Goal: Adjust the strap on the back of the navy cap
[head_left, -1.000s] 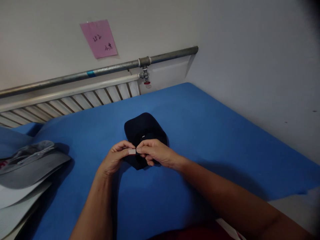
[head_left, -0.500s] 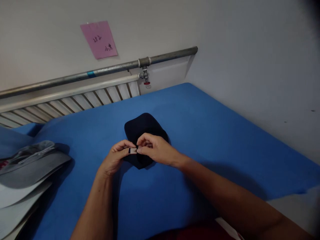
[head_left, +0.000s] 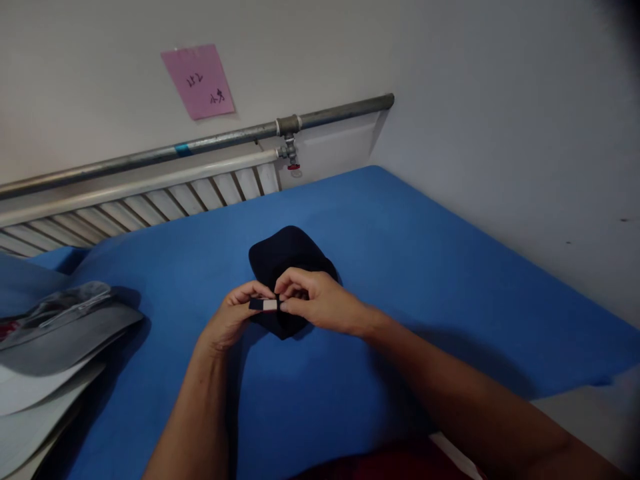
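A dark navy cap [head_left: 283, 257] lies on the blue cloth-covered table [head_left: 410, 267]. Both my hands meet over its near edge. My left hand [head_left: 233, 320] pinches a small strap [head_left: 264, 305], dark at one end and pale at the other, between thumb and fingers. My right hand [head_left: 315, 303] is closed on the strap's other end, its fingers curled above the cap. The near part of the cap is hidden under my fingers.
A stack of grey caps [head_left: 55, 333] sits at the left edge of the table. Behind the table run a white slatted radiator [head_left: 150, 200] and a grey pipe [head_left: 225, 137] with a red valve. A pink paper note [head_left: 199, 81] is stuck on the wall.
The strap between my fingertips has been drawn out further, so a dark section now shows beside the pale one. My right fingers have shifted slightly over the cap.
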`<state>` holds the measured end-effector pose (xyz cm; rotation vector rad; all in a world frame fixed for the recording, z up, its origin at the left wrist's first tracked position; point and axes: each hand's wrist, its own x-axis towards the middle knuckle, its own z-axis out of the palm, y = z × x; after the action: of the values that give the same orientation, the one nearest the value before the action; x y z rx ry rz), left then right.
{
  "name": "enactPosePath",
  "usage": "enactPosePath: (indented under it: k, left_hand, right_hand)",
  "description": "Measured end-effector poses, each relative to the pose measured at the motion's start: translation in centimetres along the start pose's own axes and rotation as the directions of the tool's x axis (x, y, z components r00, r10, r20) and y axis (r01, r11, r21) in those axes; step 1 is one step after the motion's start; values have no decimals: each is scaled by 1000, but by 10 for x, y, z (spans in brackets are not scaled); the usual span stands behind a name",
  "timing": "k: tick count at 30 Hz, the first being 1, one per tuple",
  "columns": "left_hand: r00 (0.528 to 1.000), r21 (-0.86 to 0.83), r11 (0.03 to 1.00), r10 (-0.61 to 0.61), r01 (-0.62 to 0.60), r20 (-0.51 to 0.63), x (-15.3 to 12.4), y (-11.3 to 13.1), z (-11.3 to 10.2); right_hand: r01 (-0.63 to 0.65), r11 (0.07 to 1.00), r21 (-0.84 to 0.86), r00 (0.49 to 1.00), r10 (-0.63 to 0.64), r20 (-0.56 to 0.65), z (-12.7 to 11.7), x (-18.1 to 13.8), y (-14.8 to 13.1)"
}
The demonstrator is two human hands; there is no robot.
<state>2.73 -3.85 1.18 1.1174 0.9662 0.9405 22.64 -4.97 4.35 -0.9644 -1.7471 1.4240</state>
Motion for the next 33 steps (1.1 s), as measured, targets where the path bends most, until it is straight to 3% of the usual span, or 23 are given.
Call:
enactPosePath:
  k: [6, 15, 21, 26, 33]
  left_hand:
    - [999, -23, 999, 25, -27, -47, 0, 1, 2]
    - [999, -6, 1000, -11, 11, 46, 0, -5, -1]
    - [999, -7, 1000, 20, -21, -43, -1, -1, 0]
    - [999, 15, 1000, 26, -25, -37, 0, -1, 1]
    - [1000, 50, 999, 21, -21, 6, -2, -2, 2]
  right_hand:
    - [-27, 997, -66, 998, 31, 50, -11, -3, -2]
    - [13, 997, -79, 996, -6, 89, -8, -4, -3]
    - [34, 985, -171, 998, -24, 59, -24, -6, -4]
    - [23, 990, -136, 994, -8, 112, -34, -6, 0]
    - [9, 996, -84, 994, 1, 113, -26, -4, -3]
